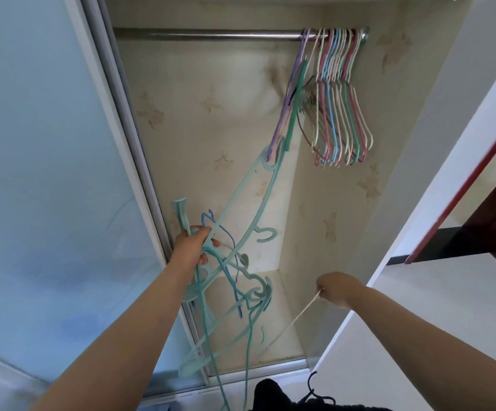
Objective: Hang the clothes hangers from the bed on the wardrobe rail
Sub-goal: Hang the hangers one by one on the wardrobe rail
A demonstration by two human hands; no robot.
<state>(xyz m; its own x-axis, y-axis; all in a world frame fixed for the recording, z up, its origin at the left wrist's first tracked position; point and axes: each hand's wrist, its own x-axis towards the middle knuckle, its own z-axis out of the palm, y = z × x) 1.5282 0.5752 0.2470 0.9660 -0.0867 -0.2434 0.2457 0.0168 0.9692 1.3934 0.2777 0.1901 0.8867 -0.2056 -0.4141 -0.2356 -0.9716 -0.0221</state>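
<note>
Nearest the cam, bottom edge: a dark garment [273, 394] w/ a dark blue hanger [315, 390] lying on it, just in front of the wardrobe's floor track. Both forearms reach up from the near edge. Left hand [193, 247] is clenched round a tangled bunch of hangers [234, 277], mostly pale mint plastic plus a couple of thin blue and teal wire ones; the bunch dangles down past the forearm toward the floor. One long mint hanger [249, 200] from the bunch sticks up and to the right, its far end touching the bottom of a purple hanger [288, 99] and a green hanger [297, 96] that hang tilted from the rail. Right hand [334, 290], lower right, pinches the end of a thin cream hanger [294, 318], fingers curled on it; the rod slants down-left toward the bunch, can't tell if it's caught in it. Metal wardrobe rail [211, 34] runs across the far top; at its far right end a tight row of hung hangers [341, 93], pink, blue, cream, green, packed side by side. Sliding door [48, 173], pale frosted, fills the left. White wall [418, 232] and a dark red-trimmed unit [478, 209] on the right.
</note>
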